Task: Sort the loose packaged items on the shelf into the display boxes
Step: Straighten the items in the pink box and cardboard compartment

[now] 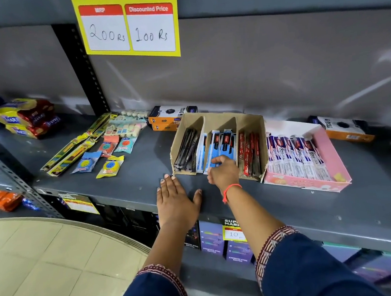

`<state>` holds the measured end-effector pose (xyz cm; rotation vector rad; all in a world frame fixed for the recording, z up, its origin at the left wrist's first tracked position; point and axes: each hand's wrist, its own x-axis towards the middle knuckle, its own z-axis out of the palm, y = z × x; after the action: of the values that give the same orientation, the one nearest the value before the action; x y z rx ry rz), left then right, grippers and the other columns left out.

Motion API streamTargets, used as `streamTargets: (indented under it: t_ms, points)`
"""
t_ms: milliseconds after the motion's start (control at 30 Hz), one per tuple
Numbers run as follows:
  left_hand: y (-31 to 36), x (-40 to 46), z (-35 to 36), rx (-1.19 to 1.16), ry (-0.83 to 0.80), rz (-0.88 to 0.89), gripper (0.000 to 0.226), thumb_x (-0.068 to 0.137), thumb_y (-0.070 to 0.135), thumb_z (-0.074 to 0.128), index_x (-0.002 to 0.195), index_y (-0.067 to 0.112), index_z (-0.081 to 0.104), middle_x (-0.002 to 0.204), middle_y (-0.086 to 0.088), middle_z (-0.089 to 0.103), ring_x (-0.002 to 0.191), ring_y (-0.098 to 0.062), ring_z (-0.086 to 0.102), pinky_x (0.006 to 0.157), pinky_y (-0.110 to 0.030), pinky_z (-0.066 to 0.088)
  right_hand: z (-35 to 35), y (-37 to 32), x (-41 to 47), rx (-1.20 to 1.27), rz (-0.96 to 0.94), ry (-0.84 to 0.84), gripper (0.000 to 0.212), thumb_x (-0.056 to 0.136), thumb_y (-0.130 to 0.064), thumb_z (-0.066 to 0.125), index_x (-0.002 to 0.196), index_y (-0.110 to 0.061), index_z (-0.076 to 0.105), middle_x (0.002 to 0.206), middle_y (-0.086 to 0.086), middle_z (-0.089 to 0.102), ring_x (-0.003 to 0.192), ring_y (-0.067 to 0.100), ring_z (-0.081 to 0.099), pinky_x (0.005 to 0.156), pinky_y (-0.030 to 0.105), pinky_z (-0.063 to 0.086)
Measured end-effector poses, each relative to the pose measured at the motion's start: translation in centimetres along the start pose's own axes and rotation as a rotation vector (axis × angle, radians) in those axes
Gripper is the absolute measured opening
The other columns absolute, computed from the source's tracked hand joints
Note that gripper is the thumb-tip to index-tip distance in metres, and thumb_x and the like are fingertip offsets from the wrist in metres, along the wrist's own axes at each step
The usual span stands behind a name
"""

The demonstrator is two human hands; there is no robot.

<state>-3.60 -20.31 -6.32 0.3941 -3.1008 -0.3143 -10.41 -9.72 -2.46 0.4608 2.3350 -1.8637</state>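
**Right hand at the blue packs in the cardboard box**

On the grey shelf (126, 185) stands a cardboard box (249, 123) with three compartments: black packs (186, 148) at its left, blue packs (220, 143) in the middle, red packs (250, 152) at its right. The right hand (223, 172) reaches over the box's front edge into the middle compartment, its fingers curled narrow on the near end of the blue packs; whether it truly grips one cannot be told. A red thread (229, 191) circles that wrist.

The left hand (176, 198) lies flat and spread wide on the shelf, palm down, holding nothing, its fingertips just beside the box's front left corner.

Touching the cardboard box on the right is a pink box (333, 153) filled with a row of white-and-blue packs (296, 159).

Loose items lie well to the left of the boxes: long yellow packs (75, 147), round pouches (110, 165) in blue, yellow and orange, and pastel packets (128, 125) behind them. Orange cartons (165, 119) sit against the back wall. A yellow price sign (128, 27) hangs above.
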Motion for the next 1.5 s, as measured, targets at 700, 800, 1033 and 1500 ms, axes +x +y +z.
streamTargets:
  t_ms: [700, 800, 1033, 1500]
  points:
    - [0.0, 0.1, 0.2, 0.001, 0.011, 0.004, 0.08, 0.092, 0.056, 0.02, 0.144, 0.0, -0.006, 0.156, -0.018, -0.005, 0.144, -0.028, -0.004, 0.117, -0.037, -0.003, 1.2, 0.5, -1.4, -1.087, -0.248, -0.107, 0.066, 0.099, -0.036, 0.029, 0.149, -0.002, 0.004, 0.16, 0.018, -0.002, 0.148, 0.034, -0.004, 0.118, 0.047, 0.009]
    - [0.0, 0.2, 0.3, -0.003, 0.013, 0.001, 0.081, 0.091, 0.057, 0.018, 0.144, 0.001, -0.007, 0.156, -0.018, -0.005, 0.144, -0.028, -0.005, 0.117, -0.037, -0.003, 1.2, 0.4, -1.0, -1.081, -0.232, -0.159, 0.065, 0.1, -0.033, 0.028, 0.15, -0.002, -0.001, 0.16, 0.017, -0.005, 0.148, 0.032, -0.006, 0.12, 0.046, 0.004]
    - [0.0, 0.1, 0.3, -0.007, 0.026, 0.001, 0.081, 0.091, 0.057, 0.02, 0.144, 0.001, -0.006, 0.156, -0.018, -0.004, 0.144, -0.028, -0.004, 0.117, -0.037, -0.003, 1.1, 0.0, -1.2, -0.937, -0.27, -0.104, 0.068, 0.094, -0.017, 0.035, 0.149, -0.001, 0.001, 0.16, 0.017, -0.002, 0.148, 0.032, -0.004, 0.12, 0.043, 0.007]
    - [0.2, 0.0, -0.2, 0.02, -0.036, -0.002, 0.08, 0.092, 0.057, 0.017, 0.143, 0.001, -0.008, 0.156, -0.018, -0.006, 0.144, -0.027, -0.006, 0.116, -0.037, -0.005, -0.6, 0.3, -1.2, -1.007, -0.266, -0.179, 0.068, 0.098, -0.024, 0.031, 0.148, 0.002, -0.007, 0.159, 0.019, -0.007, 0.148, 0.031, -0.006, 0.121, 0.038, 0.001]
